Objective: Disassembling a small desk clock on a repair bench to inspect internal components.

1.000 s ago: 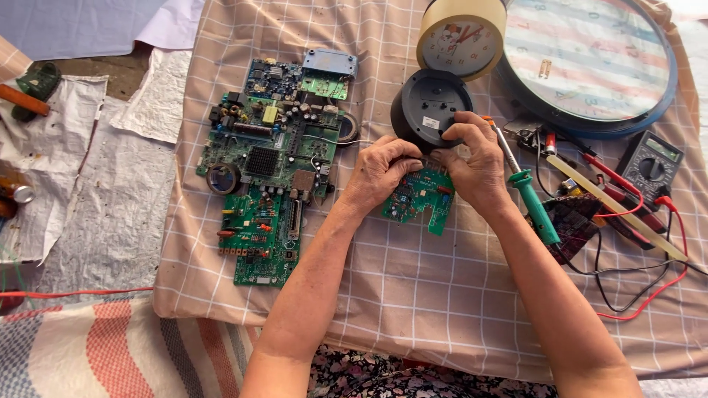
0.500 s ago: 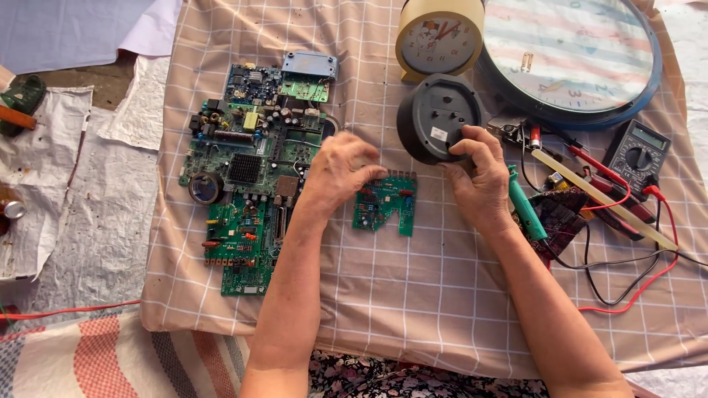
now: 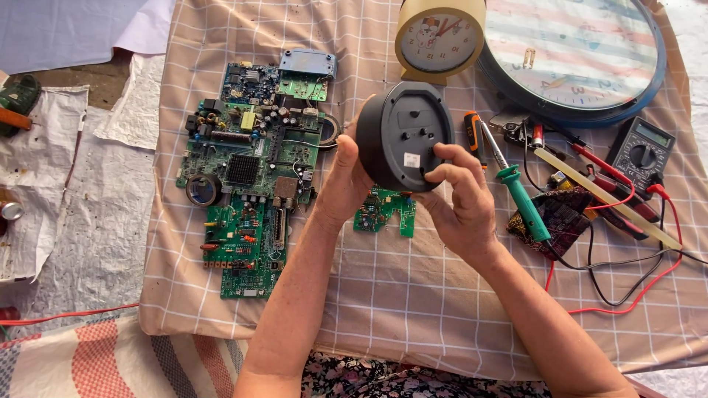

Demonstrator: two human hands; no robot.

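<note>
Both of my hands hold a round black alarm clock [image 3: 405, 133] up above the cloth, its back side facing me. My left hand [image 3: 344, 180] grips its left edge and my right hand [image 3: 459, 199] wraps its lower right, thumb resting on the back. Below the clock a small green circuit board [image 3: 383, 212] lies flat on the checked cloth [image 3: 413, 295], partly hidden by my hands.
Several green circuit boards [image 3: 251, 169] lie at left. A yellow table clock [image 3: 440, 37] and a large blue-rimmed wall clock [image 3: 575, 51] sit at the back. A green-handled soldering iron [image 3: 520, 195], a multimeter [image 3: 640, 155], red and black leads lie at right.
The small green board was let go and now lies on the cloth. My hands have picked up the black clock and raised it toward me.
</note>
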